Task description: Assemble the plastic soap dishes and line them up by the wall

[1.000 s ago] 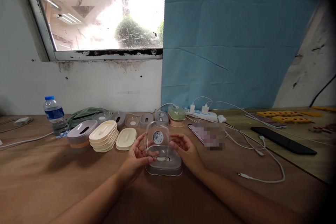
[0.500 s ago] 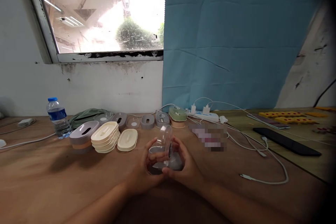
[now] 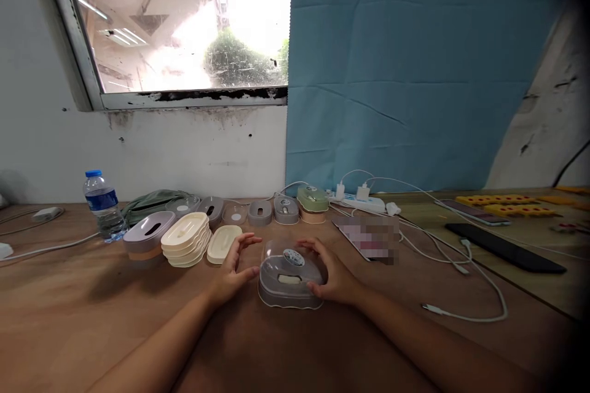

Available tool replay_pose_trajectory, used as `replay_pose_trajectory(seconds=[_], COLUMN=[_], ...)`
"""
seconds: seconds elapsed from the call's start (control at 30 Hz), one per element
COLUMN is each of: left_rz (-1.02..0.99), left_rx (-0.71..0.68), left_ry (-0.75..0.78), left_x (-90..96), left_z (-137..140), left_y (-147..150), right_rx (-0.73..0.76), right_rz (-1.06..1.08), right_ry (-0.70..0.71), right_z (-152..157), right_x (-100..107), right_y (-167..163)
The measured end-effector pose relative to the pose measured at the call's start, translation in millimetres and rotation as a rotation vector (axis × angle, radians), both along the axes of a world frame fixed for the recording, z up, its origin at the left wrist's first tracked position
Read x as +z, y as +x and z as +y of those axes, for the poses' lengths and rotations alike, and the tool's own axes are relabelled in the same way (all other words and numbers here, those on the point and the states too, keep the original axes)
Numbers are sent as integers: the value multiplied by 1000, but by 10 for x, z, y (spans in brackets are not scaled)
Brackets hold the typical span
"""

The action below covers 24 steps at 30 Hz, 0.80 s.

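A grey slotted box (image 3: 276, 286) rests on the table in front of me, a pale strip showing in its slot. Over it sits a clear domed cover (image 3: 271, 252) bearing a round printed sticker (image 3: 294, 257). My left hand (image 3: 237, 264) is open to the left of the cover, thumb and fingers spread, with a gap between. At the right side is my right hand (image 3: 330, 273), fingers curved but apart; its thumb overlaps the cover's front right, and whether it touches I cannot tell. Cream lids (image 3: 187, 239) stand stacked beyond my left hand, a cream lid (image 3: 224, 244) beside them.
A lilac box (image 3: 147, 242), a water bottle (image 3: 102, 206) and several grey boxes (image 3: 259, 213) line the back left. A green-topped box (image 3: 312, 199) stands near a power strip (image 3: 354, 201). White cables (image 3: 488, 319), a black phone (image 3: 504, 249) and yellow strips (image 3: 511, 210) lie right.
The clear cover, held tilted up between both hands before, now lies over the grey box. My left hand has moved away to the left and opened; my right hand's fingers have loosened.
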<state>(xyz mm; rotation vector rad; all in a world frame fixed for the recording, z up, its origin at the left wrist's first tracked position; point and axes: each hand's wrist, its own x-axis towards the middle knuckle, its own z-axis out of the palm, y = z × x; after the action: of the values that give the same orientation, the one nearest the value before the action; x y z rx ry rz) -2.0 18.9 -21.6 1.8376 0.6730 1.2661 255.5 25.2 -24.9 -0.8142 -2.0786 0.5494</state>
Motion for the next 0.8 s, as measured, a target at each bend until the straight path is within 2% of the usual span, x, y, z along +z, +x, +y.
replay_pose_trajectory(seconds=[0.17,0.3,0.4,0.6,0.8], left_rz=[285,441,545,584,572], left_rx=[-102,-121,-100,-72,-57], left_ry=[4,154,241,308,320], left_x=[25,56,83,103,74], left_z=[-79,-119,-131,-138,-134], left_y=[25,52,65,78,91], right_rx=[42,77,100,200,237], right_rz=[-80,-96,-133,-167,-153], right_ry=[18,69,42,-79,-93], right_z=[-32,-64,-53,-1,21], right_x=[-17,37,50,21,7], right_y=[-41,-62,-42,29,39])
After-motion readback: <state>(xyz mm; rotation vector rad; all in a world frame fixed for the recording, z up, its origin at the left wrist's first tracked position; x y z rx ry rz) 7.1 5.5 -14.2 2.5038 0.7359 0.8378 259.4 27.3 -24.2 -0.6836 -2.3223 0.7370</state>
